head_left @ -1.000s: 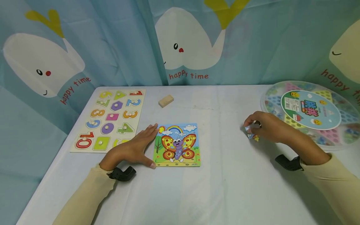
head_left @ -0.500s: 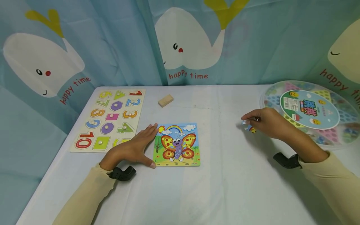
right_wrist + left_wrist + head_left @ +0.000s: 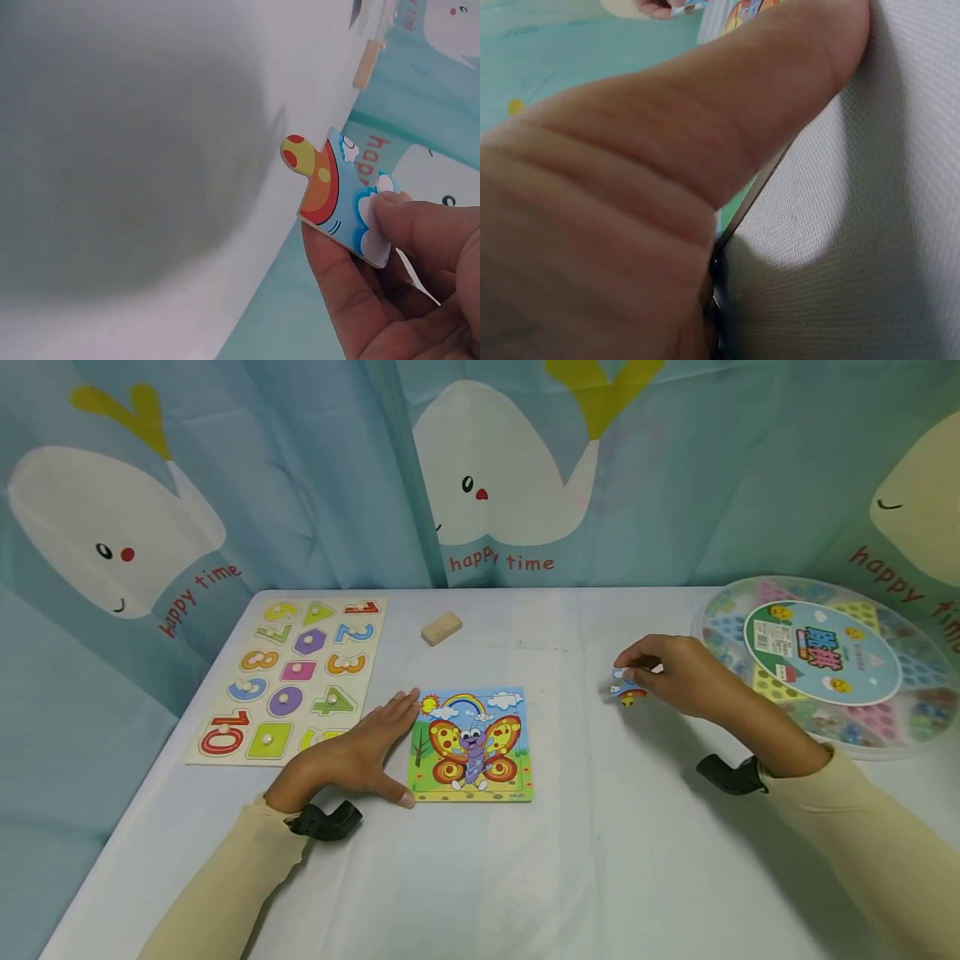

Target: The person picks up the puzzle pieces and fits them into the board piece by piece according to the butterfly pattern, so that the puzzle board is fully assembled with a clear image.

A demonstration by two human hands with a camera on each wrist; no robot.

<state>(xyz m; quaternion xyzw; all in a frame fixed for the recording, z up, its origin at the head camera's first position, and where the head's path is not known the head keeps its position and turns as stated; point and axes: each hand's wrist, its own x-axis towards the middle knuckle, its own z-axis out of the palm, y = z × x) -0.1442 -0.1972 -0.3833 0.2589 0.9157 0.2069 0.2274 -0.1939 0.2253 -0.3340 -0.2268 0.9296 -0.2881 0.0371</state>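
Note:
In the head view, a square butterfly jigsaw puzzle (image 3: 471,796) lies on the white table. My left hand (image 3: 356,756) rests along its left edge, fingers stretched toward the top corner and thumb at the bottom corner. The left wrist view has the thumb (image 3: 802,67) large in front, hiding most of the puzzle. Off to the puzzle's right, my right hand (image 3: 678,677) pinches a jigsaw piece (image 3: 330,187) between thumb and fingers. Blue with white clouds, an orange-red curve and a yellow red-spotted knob show on the piece.
A wooden number-and-shape peg board (image 3: 315,647) lies left of the puzzle, partly behind the left hand. A small wooden block (image 3: 442,629) sits toward the back. At the right is a round board game (image 3: 825,652) in clear packaging. A blue whale-print curtain (image 3: 337,485) hangs behind the table.
My right hand has moved left and slightly toward the back with the jigsaw piece, away from the round board game. The left hand and the puzzle have stayed in place.

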